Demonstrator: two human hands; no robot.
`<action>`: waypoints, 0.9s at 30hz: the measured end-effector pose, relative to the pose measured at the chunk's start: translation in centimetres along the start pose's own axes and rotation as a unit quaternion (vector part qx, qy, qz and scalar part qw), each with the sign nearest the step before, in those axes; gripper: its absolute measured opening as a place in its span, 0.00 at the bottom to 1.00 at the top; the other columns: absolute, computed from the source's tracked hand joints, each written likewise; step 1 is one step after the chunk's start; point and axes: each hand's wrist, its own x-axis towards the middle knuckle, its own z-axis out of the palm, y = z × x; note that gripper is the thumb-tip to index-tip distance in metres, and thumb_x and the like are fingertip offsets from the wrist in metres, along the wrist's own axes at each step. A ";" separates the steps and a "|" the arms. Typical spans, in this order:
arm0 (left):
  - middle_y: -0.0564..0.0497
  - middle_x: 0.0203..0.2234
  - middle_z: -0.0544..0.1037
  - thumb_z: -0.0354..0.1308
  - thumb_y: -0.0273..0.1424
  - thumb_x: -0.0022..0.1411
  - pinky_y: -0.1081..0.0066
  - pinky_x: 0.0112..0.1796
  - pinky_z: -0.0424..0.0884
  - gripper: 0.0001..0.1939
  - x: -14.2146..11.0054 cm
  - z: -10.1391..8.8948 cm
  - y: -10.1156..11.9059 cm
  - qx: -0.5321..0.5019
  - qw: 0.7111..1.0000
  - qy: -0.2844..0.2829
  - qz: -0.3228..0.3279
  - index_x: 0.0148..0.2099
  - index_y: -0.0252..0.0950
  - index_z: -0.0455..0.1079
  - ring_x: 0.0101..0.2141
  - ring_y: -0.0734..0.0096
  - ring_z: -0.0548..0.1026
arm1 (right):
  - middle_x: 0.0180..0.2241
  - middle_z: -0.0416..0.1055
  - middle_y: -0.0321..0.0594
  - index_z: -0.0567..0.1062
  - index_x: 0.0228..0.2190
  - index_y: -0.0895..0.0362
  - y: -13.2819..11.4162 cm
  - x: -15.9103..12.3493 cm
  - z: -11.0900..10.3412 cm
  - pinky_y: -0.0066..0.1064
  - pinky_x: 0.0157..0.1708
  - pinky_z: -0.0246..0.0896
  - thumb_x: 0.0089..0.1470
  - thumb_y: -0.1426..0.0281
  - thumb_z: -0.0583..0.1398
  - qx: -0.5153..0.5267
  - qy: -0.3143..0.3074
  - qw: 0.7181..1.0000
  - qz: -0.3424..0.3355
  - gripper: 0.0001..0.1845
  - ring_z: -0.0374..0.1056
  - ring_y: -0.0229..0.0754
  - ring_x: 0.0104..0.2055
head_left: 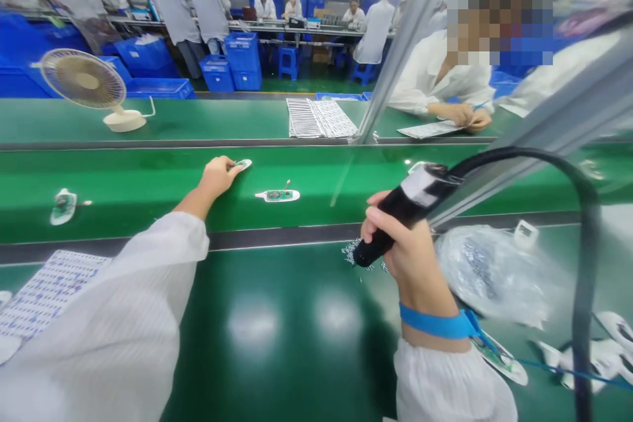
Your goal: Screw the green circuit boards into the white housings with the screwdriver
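Observation:
My left hand (216, 177) reaches over the green conveyor belt, its fingers closed on the near end of a white plastic casing (244, 163) with a green board inside. Just right of it on the belt lies another white casing with a circuit board (281, 196). In my right hand (403, 237) is a black electric screwdriver (408, 201), gripped round its body and tilted down to the left. Its lower end is over a small pile of screws (350, 251) on the green table; whether it touches them I cannot tell.
A casing with a board (63, 208) lies on the belt's left. A sticker sheet (54, 290) is at left. A clear plastic bag (487, 270) and white parts (593, 356) lie at right. The thick cable (586, 264) hangs there. A co-worker's hands (462, 115) work beyond a metal post.

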 end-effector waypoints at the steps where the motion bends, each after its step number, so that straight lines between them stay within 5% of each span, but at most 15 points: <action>1: 0.46 0.37 0.77 0.52 0.50 0.72 0.57 0.47 0.71 0.28 0.3 0.3 -0.3 0.001 1.000 -0.002 -0.006 0.45 0.25 0.71 0.40 0.62 0.73 | 0.18 0.67 0.30 0.76 0.34 0.55 -0.1 -0.1 -0.1 0.29 0.22 0.58 0.49 0.68 0.70 -0.005 -0.009 1.000 0.001 0.11 0.64 0.37 0.19; 7: 0.34 0.57 0.70 0.47 0.52 0.73 0.40 0.55 0.61 0.35 -2.2 1.2 2.2 0.007 0.999 -0.001 0.038 0.64 0.24 0.61 0.57 0.42 0.66 | 0.17 0.68 0.32 0.75 0.35 0.55 -0.6 -0.2 -0.7 0.29 0.21 0.58 0.51 0.66 0.70 -0.009 -0.059 0.996 0.062 0.12 0.63 0.38 0.19; 12: 0.47 0.55 0.76 0.63 0.47 0.63 0.55 0.56 0.66 0.33 -5.3 3.0 7.3 -0.026 0.969 -0.126 0.211 0.66 0.41 0.63 0.54 0.53 0.71 | 0.17 0.68 0.32 0.75 0.34 0.56 -0.5 -0.1 -0.9 0.29 0.21 0.59 0.50 0.66 0.71 -0.025 -0.070 0.993 0.094 0.12 0.63 0.37 0.19; 18: 0.42 0.49 0.78 0.61 0.35 0.65 0.56 0.52 0.69 0.24 -7.1 3.1 10.2 -0.066 0.968 -0.133 0.200 0.61 0.34 0.67 0.51 0.52 0.73 | 0.18 0.67 0.31 0.76 0.33 0.55 -1.4 -0.1 -0.9 0.29 0.21 0.59 0.49 0.68 0.70 0.032 -0.045 0.998 0.039 0.10 0.63 0.37 0.18; 22: 0.45 0.47 0.78 0.63 0.34 0.64 0.57 0.49 0.71 0.26 -14.3 1.6 10.0 -0.117 0.965 -0.124 0.197 0.63 0.38 0.65 0.46 0.55 0.75 | 0.18 0.65 0.30 0.75 0.31 0.54 -1.9 -0.1 -0.1 0.30 0.20 0.59 0.47 0.68 0.68 0.119 -0.027 0.992 -0.015 0.08 0.61 0.37 0.17; 27: 0.46 0.49 0.77 0.64 0.31 0.64 0.55 0.50 0.69 0.24 -23.8 0.2 9.6 -0.117 0.972 -0.118 0.165 0.61 0.41 0.66 0.50 0.54 0.74 | 0.17 0.64 0.29 0.74 0.30 0.53 -1.8 -0.5 2.3 0.29 0.20 0.58 0.47 0.65 0.68 0.186 -0.036 0.982 -0.003 0.10 0.59 0.35 0.17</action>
